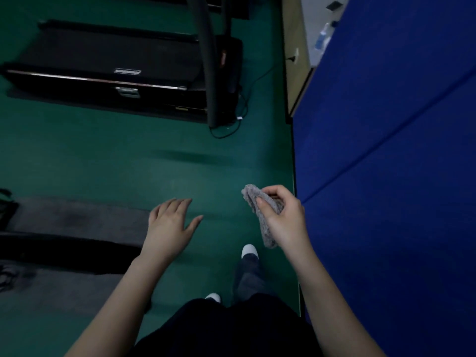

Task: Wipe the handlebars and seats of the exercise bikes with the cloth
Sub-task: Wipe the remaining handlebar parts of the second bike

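Grey cloth, knitted or terry in look, folded into a bunch: gripped in the right hand, with the thumb pressed across its front and the fingers curled round its back. One end is seen above the thumb, the other hanging below the palm. It is held in the air above the right edge of the floor, just beside the blue padded wall.

Left hand: nothing held; palm turned down, fingers straight and together, thumb spread out, over the middle of the floor.

Floor: green, smooth.

Treadmill: black, placed at the far left corner of the floor, with an upright post at its right end.

Cable: black, looped on the floor at the foot of that post.

Second belt: grey, edged in black, set at the near left edge of the floor.

Wooden cabinet: stood at the far right corner, a plug fitted in its side.

Shoes: white, worn below dark trousers, planted near the right edge of the floor.
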The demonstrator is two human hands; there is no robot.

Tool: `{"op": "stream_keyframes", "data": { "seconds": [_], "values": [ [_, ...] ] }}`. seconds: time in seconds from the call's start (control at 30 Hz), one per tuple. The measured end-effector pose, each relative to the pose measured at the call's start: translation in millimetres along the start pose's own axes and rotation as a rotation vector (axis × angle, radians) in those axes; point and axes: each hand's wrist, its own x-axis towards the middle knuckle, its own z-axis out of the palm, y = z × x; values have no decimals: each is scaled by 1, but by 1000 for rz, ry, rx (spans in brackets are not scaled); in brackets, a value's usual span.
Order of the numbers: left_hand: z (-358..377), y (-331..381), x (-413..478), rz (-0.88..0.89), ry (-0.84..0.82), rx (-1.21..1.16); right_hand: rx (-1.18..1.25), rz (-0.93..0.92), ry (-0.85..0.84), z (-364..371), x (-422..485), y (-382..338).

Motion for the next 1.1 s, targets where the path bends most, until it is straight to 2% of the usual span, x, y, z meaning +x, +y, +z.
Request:
{"op": "stream_keyframes", "data": {
  "seconds": [0.17,0.4,0.73,1.1],
  "values": [
    [0,43,55,-59,52,-7,-11,-67,-60,-30,82,1],
    [-7,75,107,-193,110,-70,-28,-59,-148,-47,180,2],
    [-21,19,146,-508,149,-132,-58,-170,-397,34,262,-34],
    [-77,-70,246,-546,212,-152,-107,-310,-490,152,354,-107]
  ]
}}
